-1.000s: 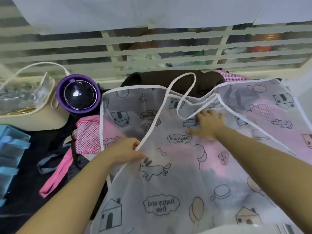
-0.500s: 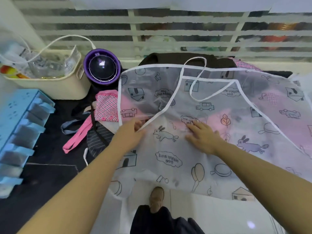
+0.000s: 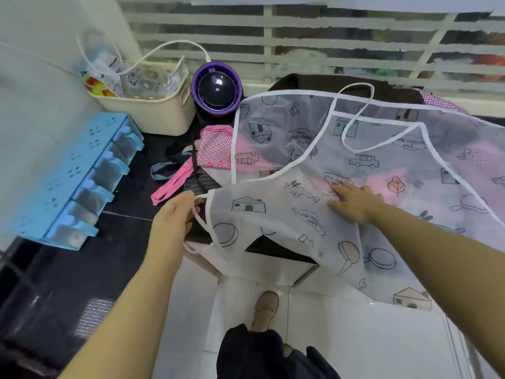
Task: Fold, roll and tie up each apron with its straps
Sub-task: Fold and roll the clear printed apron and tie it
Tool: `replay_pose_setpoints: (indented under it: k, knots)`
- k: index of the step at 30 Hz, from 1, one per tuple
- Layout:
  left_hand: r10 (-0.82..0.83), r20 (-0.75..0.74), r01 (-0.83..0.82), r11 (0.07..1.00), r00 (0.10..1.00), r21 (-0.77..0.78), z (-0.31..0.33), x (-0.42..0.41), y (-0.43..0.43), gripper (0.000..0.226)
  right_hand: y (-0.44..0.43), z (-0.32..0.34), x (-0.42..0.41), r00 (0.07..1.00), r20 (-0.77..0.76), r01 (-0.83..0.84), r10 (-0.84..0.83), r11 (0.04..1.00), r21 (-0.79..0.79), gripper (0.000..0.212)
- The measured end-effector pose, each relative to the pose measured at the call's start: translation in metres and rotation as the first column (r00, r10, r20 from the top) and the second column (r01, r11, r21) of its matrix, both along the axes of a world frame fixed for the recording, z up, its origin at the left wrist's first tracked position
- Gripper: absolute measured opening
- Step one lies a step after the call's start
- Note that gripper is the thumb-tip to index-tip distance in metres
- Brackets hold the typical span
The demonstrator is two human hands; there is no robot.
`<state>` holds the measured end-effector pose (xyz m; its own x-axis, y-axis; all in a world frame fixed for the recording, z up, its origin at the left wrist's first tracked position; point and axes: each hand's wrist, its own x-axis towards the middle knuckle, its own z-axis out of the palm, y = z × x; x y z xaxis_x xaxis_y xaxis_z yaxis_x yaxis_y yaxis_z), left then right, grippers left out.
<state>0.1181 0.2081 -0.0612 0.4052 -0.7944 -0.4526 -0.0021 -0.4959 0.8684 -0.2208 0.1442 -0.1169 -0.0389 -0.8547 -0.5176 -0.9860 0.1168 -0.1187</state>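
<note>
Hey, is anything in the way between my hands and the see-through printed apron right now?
Nothing visible is. The right hand rests flat on the apron, and the left hand holds its strap at the left corner. No other item lies between them.

The apron [image 3: 363, 149] was thin, see-through film, smooth with a soft sheen. Its trim [image 3: 287, 95] looked like matt white tape. The cloth [image 3: 216, 149] beside it was matt, pink dotted fabric. The desk [image 3: 128, 192] was dark and faintly glossy. The rack [image 3: 68, 170] and basket [image 3: 153, 113] were matt plastic. The fan [image 3: 217, 87] had a glossy dark dome. The floor [image 3: 355, 337] was shiny white tile.
</note>
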Motion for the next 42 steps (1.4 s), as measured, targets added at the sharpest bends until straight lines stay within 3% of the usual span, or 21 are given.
replay_pose_setpoints:
  k: [2, 4, 9, 12, 14, 17, 19, 21, 23, 25, 28, 30, 31, 34, 36, 37, 39, 41, 42]
  knots:
    - [0.209, 0.145, -0.174, 0.959, 0.967, -0.223, -0.005, -0.018, 0.027, 0.014, 0.001, 0.002, 0.003, 1.0, -0.017, -0.003, 0.003, 1.0, -0.01, 0.06]
    - [0.289, 0.178, -0.222, 0.921, 0.941, -0.321, -0.012, -0.038, 0.049, 0.018, 0.0, 0.004, 0.003, 1.0, -0.004, 0.014, -0.014, 1.0, -0.011, 0.061]
    - [0.236, 0.084, -0.224, 0.965, 0.968, -0.138, -0.023, -0.074, 0.065, 0.033, 0.0, 0.003, 0.001, 0.992, 0.084, 0.092, -0.089, 0.995, -0.034, 0.066]
    - [0.373, -0.128, -0.365, 0.927, 0.919, 0.083, -0.038, -0.073, 0.062, 0.03, 0.003, 0.001, 0.001, 0.984, 0.111, 0.142, -0.136, 0.989, -0.047, 0.056]
    - [0.399, -0.315, -0.356, 0.915, 0.861, 0.187, -0.039, -0.08, 0.065, 0.034, 0.004, -0.002, 0.0, 0.979, 0.148, 0.145, -0.137, 0.988, -0.047, 0.051]
    - [0.407, -0.467, -0.363, 0.913, 0.785, 0.186, -0.029, -0.095, 0.07, 0.042, 0.003, -0.004, -0.003, 0.973, 0.178, 0.156, -0.148, 0.987, -0.033, 0.047]
    - [0.382, -0.486, -0.386, 0.917, 0.786, 0.096, -0.022, -0.093, 0.061, 0.022, 0.001, -0.004, -0.004, 0.973, 0.171, 0.163, -0.156, 0.986, -0.028, 0.045]
    - [0.298, -0.346, -0.356, 0.927, 0.89, -0.118, -0.013, -0.081, 0.046, 0.016, 0.0, -0.004, -0.004, 0.969, 0.185, 0.17, -0.162, 0.985, -0.024, 0.044]
    - [0.169, -0.014, -0.162, 0.91, 0.985, -0.381, 0.003, -0.068, 0.031, 0.022, 0.0, -0.006, -0.005, 0.961, 0.213, 0.187, -0.177, 0.982, -0.03, 0.045]
    - [0.077, 0.279, 0.093, 0.831, 0.957, -0.549, 0.025, -0.062, 0.02, 0.026, 0.002, -0.007, -0.002, 0.946, 0.249, 0.226, -0.209, 0.973, -0.042, 0.053]
    - [0.073, 0.612, 0.452, 0.608, 0.787, -0.653, 0.051, -0.056, 0.002, 0.024, 0.006, -0.005, 0.007, 0.922, 0.304, 0.274, -0.241, 0.959, -0.073, 0.063]
    - [0.08, 0.724, 0.594, 0.515, 0.685, -0.618, 0.063, -0.044, -0.009, 0.018, 0.01, -0.005, 0.017, 0.922, 0.317, 0.276, -0.223, 0.952, -0.133, 0.066]
    - [0.055, 0.765, 0.638, 0.514, 0.642, -0.573, 0.065, -0.036, -0.014, 0.02, 0.011, -0.005, 0.022, 0.925, 0.316, 0.272, -0.212, 0.949, -0.159, 0.067]
    - [-0.105, 0.89, 0.693, 0.669, 0.445, -0.268, 0.05, -0.005, -0.016, 0.04, 0.014, -0.01, 0.036, 0.947, 0.272, 0.221, -0.169, 0.959, -0.176, 0.068]
    - [-0.28, 0.907, 0.592, 0.805, 0.316, 0.042, 0.024, 0.022, -0.011, 0.043, 0.016, -0.015, 0.04, 0.969, 0.211, 0.169, -0.132, 0.971, -0.17, 0.07]
    - [-0.393, 0.871, 0.498, 0.841, 0.294, 0.211, 0.009, 0.035, -0.008, 0.04, 0.016, -0.017, 0.041, 0.977, 0.181, 0.145, -0.113, 0.974, -0.173, 0.07]
    - [-0.554, 0.75, 0.323, 0.829, 0.362, 0.457, -0.016, 0.054, 0.0, 0.031, 0.017, -0.019, 0.041, 0.989, 0.123, 0.1, -0.079, 0.979, -0.177, 0.071]
    - [-0.52, 0.684, 0.222, 0.849, 0.511, 0.479, -0.029, 0.058, 0.004, 0.019, 0.016, -0.021, 0.04, 0.995, 0.087, 0.065, -0.051, 0.985, -0.158, 0.072]
    - [-0.462, 0.68, 0.195, 0.879, 0.57, 0.435, -0.033, 0.054, 0.002, 0.025, 0.014, -0.021, 0.04, 0.996, 0.077, 0.056, -0.045, 0.988, -0.145, 0.072]
